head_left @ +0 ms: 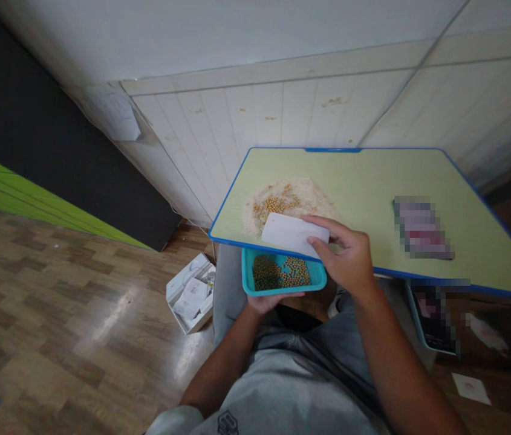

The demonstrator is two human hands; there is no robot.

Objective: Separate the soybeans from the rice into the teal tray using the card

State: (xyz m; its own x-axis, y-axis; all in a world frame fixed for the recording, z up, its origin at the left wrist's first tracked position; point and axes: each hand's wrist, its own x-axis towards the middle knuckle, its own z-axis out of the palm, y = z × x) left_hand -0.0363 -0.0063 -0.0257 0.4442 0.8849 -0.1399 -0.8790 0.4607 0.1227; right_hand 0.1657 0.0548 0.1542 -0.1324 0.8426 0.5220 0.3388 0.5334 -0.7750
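My right hand (pixel 350 257) pinches a white card (pixel 289 232) between thumb and fingers, tilted over the front edge of the table. Behind the card spreads a pile of pale grains (pixel 312 193), with yellow soybeans (pixel 276 204) gathered in its middle. Just below the table edge, my left hand (pixel 266 303) supports a turquoise plastic tray (pixel 282 292) from underneath, its fingers partly hidden. Inside the tray, small dark green beans (pixel 264 275) fill the left side and more yellow soybeans (pixel 297 273) lie on the right.
The pale green table (pixel 364 181) has a blue rim and stands against a white panelled wall (pixel 300 109). A blurred-out flat item (pixel 421 229) lies on its right part. On the floor at left is an open white box (pixel 192 299). A phone-like device (pixel 432 329) sits at lower right.
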